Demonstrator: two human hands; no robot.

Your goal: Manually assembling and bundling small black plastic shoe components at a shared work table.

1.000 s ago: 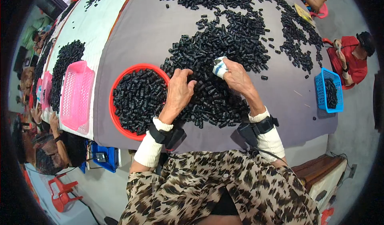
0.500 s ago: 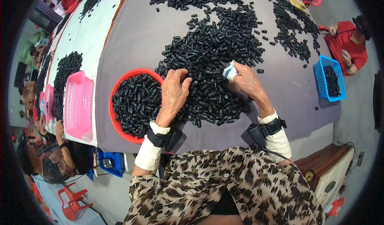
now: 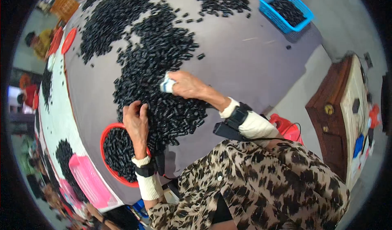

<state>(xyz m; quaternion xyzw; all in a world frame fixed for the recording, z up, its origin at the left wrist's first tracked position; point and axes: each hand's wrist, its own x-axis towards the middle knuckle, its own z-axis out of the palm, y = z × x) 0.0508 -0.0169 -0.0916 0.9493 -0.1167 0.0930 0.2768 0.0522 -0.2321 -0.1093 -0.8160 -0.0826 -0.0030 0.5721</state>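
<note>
A large heap of small black cylindrical pieces (image 3: 153, 58) is spread over the grey-covered table. My left hand (image 3: 136, 123) reaches over the heap's near left edge, beside a red round basin (image 3: 103, 148) full of the same pieces. Its fingers are bent, with a gap between thumb and forefinger, and no held piece can be made out. Farther right, my right hand (image 3: 187, 85) is closed around a bunched white cloth with blue stripes (image 3: 166, 84), held low over the heap. The pieces under both hands are partly hidden.
At the far right stands a blue basket (image 3: 286, 11) holding black pieces. A pink basket (image 3: 92, 181) sits on the white-covered table to the left, near other people. A brown wooden cabinet (image 3: 332, 123) and a red plastic stool (image 3: 286, 128) are at the right.
The view has swung to the right and tilted, so the heap and basin now lie farther left. My right hand still grips the cloth; my left stays between basin and heap.
</note>
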